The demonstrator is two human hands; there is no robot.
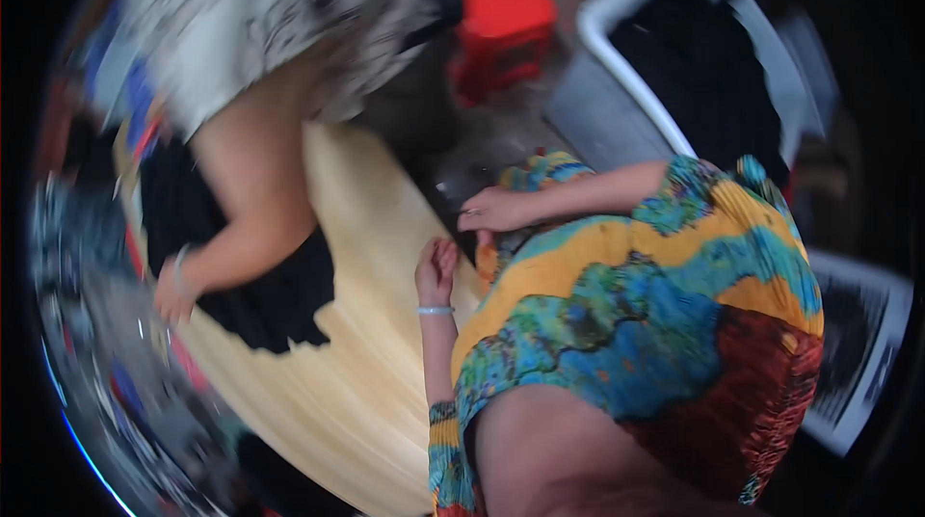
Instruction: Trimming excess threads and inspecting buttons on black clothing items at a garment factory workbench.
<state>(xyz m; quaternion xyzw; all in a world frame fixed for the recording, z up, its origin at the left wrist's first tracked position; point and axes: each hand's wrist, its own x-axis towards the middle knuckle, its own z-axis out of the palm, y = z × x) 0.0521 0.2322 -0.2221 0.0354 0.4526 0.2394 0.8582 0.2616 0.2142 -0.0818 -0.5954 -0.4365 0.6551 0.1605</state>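
My left hand (436, 271), with a pale bracelet at the wrist, is by the edge of the cream-coloured table (385, 353). Its fingers are loosely bent and apart, and I see nothing in them. Close by, my right hand (496, 211) is over my patterned dress (617, 286), open, with a ring on one finger and no object visible in it. Across the table, black cloth (265, 295) lies spread out. Another person's hand (173, 291) reaches over that cloth, blurred.
The other person, in a pale patterned garment (260, 16), stands bent at the far left. A red plastic stool (506, 11) stands on the floor behind. At the far right, a grey bin with a white rim (626, 64) holds black cloth (703, 74). Blurred clutter lies left of the table.
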